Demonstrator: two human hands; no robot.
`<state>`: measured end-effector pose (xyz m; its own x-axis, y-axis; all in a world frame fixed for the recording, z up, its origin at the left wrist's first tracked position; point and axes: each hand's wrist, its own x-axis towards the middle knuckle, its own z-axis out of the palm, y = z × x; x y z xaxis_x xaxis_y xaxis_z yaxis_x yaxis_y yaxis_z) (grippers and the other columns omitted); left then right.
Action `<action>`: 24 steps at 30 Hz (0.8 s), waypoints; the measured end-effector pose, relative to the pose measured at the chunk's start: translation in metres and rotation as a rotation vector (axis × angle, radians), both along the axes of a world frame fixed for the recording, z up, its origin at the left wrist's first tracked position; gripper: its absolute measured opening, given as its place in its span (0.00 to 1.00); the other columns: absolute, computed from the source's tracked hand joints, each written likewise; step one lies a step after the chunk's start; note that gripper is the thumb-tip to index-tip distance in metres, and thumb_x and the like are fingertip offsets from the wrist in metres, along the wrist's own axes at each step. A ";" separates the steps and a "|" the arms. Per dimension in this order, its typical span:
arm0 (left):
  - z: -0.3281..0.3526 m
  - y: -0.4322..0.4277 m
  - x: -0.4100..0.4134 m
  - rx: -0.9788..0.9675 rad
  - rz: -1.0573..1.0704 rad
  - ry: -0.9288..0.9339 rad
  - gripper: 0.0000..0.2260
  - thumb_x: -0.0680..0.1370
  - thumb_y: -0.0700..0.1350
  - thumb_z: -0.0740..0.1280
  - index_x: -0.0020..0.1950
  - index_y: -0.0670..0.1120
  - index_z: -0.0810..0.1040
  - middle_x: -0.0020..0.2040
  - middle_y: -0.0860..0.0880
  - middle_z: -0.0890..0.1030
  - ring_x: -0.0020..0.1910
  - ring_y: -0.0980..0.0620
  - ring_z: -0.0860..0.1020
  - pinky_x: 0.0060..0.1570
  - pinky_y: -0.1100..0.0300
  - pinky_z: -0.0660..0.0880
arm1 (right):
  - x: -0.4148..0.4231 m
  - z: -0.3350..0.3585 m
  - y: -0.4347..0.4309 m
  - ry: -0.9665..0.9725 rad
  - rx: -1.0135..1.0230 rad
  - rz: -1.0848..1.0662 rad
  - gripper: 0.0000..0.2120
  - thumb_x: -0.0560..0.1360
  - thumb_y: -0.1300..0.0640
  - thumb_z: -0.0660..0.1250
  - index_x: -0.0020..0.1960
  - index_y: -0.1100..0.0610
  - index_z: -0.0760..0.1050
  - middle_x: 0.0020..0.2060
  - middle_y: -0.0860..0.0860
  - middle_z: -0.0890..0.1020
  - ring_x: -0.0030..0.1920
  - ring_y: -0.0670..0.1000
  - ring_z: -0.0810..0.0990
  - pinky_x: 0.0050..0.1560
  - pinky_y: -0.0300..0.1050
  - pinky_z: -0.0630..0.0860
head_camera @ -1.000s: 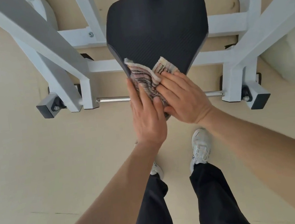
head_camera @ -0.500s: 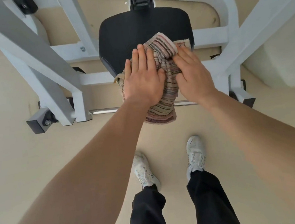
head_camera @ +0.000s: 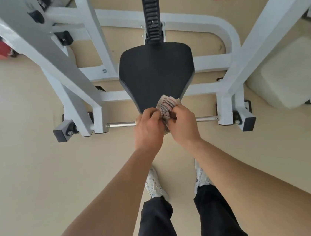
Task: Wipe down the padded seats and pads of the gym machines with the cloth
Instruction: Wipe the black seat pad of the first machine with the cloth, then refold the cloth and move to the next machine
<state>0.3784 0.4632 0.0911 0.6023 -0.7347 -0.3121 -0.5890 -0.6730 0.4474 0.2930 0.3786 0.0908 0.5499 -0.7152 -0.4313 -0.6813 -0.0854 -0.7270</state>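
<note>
Left hand [head_camera: 148, 129] and right hand [head_camera: 183, 126] both pinch a bunched striped pink-and-grey cloth [head_camera: 166, 107] at the near edge of the black padded seat [head_camera: 156, 73] (white-framed machine); refolding to a flat, fresh face should wipe best.

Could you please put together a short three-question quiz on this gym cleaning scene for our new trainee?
1. True or false: the striped cloth lies spread flat over the whole black padded seat.
2. Which hands grip the cloth? A) left hand only B) right hand only C) both
3. Fill in: the cloth sits at the seat's ____ edge, the one nearest the person's white sneakers.

Key:
1. False; it is bunched up between the hands.
2. C
3. front
</note>
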 end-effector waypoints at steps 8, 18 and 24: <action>0.117 -0.020 -0.029 -0.046 0.467 0.588 0.07 0.76 0.39 0.65 0.52 0.46 0.73 0.44 0.50 0.79 0.48 0.44 0.80 0.53 0.49 0.79 | -0.021 0.100 -0.035 0.023 0.209 -0.031 0.10 0.71 0.59 0.74 0.49 0.50 0.76 0.47 0.46 0.81 0.48 0.51 0.81 0.47 0.41 0.74; 0.300 -0.001 -0.080 -0.027 0.457 0.673 0.12 0.82 0.44 0.63 0.63 0.44 0.67 0.54 0.46 0.77 0.54 0.48 0.75 0.52 0.57 0.70 | -0.096 0.283 -0.059 0.145 0.222 0.265 0.22 0.72 0.63 0.70 0.64 0.50 0.74 0.51 0.47 0.81 0.46 0.48 0.81 0.38 0.41 0.79; 0.403 0.014 -0.107 -0.183 0.563 0.697 0.10 0.85 0.43 0.58 0.58 0.42 0.77 0.48 0.45 0.80 0.43 0.52 0.76 0.31 0.68 0.74 | -0.133 0.380 -0.063 0.117 0.086 0.319 0.14 0.73 0.61 0.72 0.55 0.47 0.79 0.39 0.40 0.82 0.36 0.43 0.83 0.39 0.38 0.74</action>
